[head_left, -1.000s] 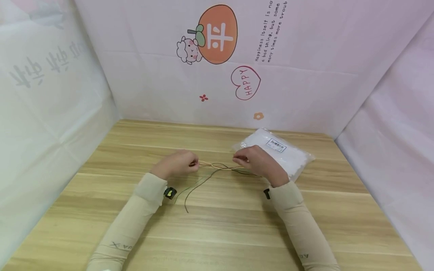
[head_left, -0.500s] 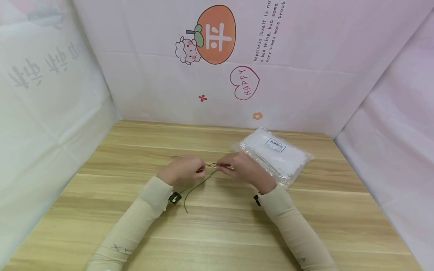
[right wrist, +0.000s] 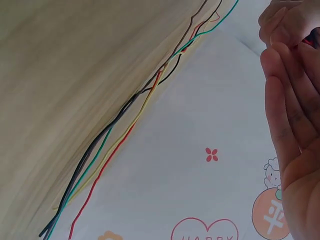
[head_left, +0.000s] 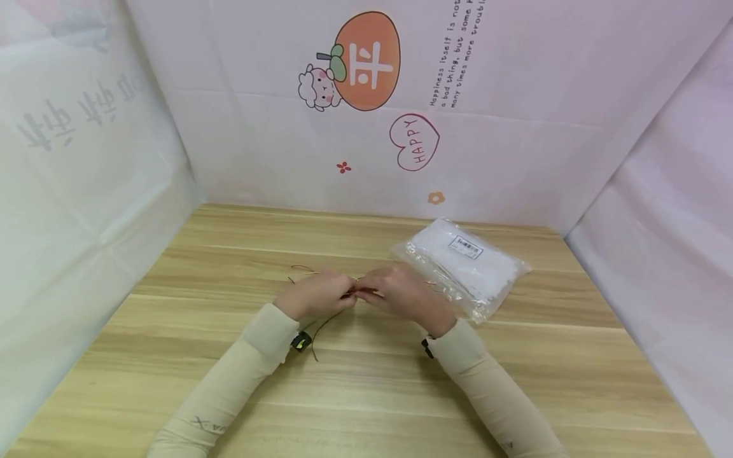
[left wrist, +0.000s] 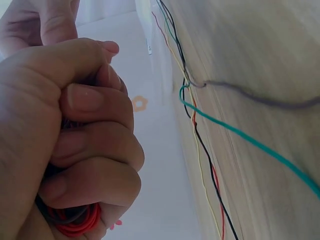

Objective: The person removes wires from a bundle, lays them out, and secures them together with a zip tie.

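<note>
Left hand (head_left: 317,294): gripping wire coil (left wrist: 80,223), clear in left wrist view, mostly hidden from head. Right hand (head_left: 402,294): grip unclear.

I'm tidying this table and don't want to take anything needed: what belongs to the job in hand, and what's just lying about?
Probably part of the job:
coil of red and dark wires, held in the left hand
loose coloured wires, beneath it and the right hand

Apparently just lying about:
labelled plastic bag
</note>
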Demonstrator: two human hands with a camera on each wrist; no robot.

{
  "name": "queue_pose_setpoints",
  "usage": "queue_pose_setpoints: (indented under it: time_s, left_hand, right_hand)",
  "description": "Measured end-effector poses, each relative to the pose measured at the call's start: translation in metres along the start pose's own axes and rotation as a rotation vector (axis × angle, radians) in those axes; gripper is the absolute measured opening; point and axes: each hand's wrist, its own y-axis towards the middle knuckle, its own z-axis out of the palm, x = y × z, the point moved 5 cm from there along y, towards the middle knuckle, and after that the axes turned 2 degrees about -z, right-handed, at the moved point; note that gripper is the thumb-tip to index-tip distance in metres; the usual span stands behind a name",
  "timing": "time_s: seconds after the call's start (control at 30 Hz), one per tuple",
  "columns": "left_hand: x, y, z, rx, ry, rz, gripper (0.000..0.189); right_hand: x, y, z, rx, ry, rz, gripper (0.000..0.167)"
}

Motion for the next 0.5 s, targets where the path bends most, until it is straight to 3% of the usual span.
queue_pose_setpoints:
  time_s: [0.13, 0.3, 0.5]
  left_hand:
    - [-0.002, -0.001, -0.001, 0.002, 0.014, 0.007, 0.021]
    - [0.000, -0.004, -0.005, 0.008, 0.006, -0.046, 0.032]
    - [-0.001, -0.003, 0.000, 0.043, 0.033, 0.020, 0.030]
  right_hand:
    - [-0.001, -0.001, 0.001, -0.006, 0.027, 0.006, 0.008]
    - [-0.010, -0.003, -0.005, -0.033, 0.081, 0.037, 0.010]
    - [-0.015, -0.007, -0.005, 0.068, 0.080, 0.093, 0.005]
